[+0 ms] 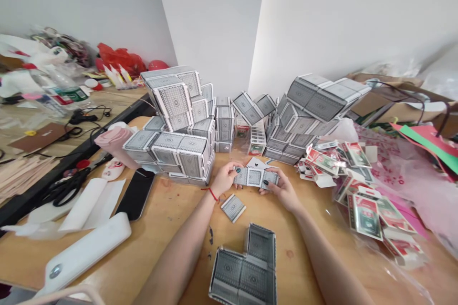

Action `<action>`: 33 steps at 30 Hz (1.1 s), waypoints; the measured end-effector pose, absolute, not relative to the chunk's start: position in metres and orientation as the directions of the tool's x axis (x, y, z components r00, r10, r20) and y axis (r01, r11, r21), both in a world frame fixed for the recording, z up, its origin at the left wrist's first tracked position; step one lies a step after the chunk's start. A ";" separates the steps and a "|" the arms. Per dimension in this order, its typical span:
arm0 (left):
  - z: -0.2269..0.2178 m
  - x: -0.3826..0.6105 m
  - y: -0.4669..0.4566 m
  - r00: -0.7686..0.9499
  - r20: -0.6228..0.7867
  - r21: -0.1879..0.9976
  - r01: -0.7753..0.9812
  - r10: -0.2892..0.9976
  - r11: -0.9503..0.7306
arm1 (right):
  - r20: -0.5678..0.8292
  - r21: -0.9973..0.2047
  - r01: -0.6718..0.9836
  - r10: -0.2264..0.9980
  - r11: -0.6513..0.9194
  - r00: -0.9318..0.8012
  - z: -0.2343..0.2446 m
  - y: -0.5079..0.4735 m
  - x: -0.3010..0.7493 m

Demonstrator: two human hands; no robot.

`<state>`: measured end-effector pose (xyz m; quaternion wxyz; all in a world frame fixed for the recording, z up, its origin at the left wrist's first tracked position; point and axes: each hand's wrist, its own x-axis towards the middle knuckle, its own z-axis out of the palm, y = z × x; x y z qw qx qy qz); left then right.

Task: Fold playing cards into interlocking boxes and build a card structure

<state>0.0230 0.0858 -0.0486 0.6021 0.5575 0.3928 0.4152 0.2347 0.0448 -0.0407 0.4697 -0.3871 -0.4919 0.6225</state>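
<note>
My left hand (224,177) and my right hand (281,186) meet over the wooden table (179,209), and both grip a short fanned row of grey-backed playing cards (255,177). A face-up card with a club mark (256,163) lies just behind the row. A small grey-backed stack of cards (233,208) rests on the table below my left wrist, which wears a red string. Nearer to me stands an L-shaped block of grey card packs (246,271).
Tall piles of grey card packs (179,119) (311,105) line the back. Flattened red-and-white card boxes (361,190) spread on the right over pink plastic. A phone (136,193), scissors (67,188), white paper and a white case (86,248) lie on the left.
</note>
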 end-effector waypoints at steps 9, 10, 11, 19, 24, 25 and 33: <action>-0.048 0.022 0.086 0.362 -0.013 0.996 -0.079 0.932 0.045 | -0.019 -0.988 -0.141 0.962 -0.060 -0.273 -0.038 0.045 0.233; -0.048 0.023 0.085 0.360 -0.007 0.996 -0.076 0.933 0.037 | -0.018 -0.990 -0.130 0.962 -0.055 -0.271 -0.038 0.045 0.233; -0.049 0.023 0.085 0.359 -0.001 0.997 -0.072 0.933 0.028 | -0.015 -0.991 -0.122 0.963 -0.050 -0.269 -0.037 0.045 0.232; -0.046 0.029 0.081 0.323 0.012 1.000 -0.001 0.946 -0.012 | -0.006 -0.993 -0.114 0.957 -0.041 -0.291 -0.041 0.044 0.228; -0.048 0.032 0.080 0.189 0.087 0.987 0.116 0.978 -0.110 | 0.003 -0.992 -0.124 0.960 -0.033 -0.281 -0.044 0.045 0.219; -0.049 0.032 0.081 0.171 0.114 0.980 0.141 0.979 -0.139 | 0.011 -0.991 -0.130 0.960 -0.026 -0.280 -0.045 0.045 0.217; -0.051 0.033 0.081 0.128 0.257 0.924 0.259 0.958 -0.282 | -0.010 -0.990 -0.133 0.964 -0.047 -0.265 -0.041 0.041 0.206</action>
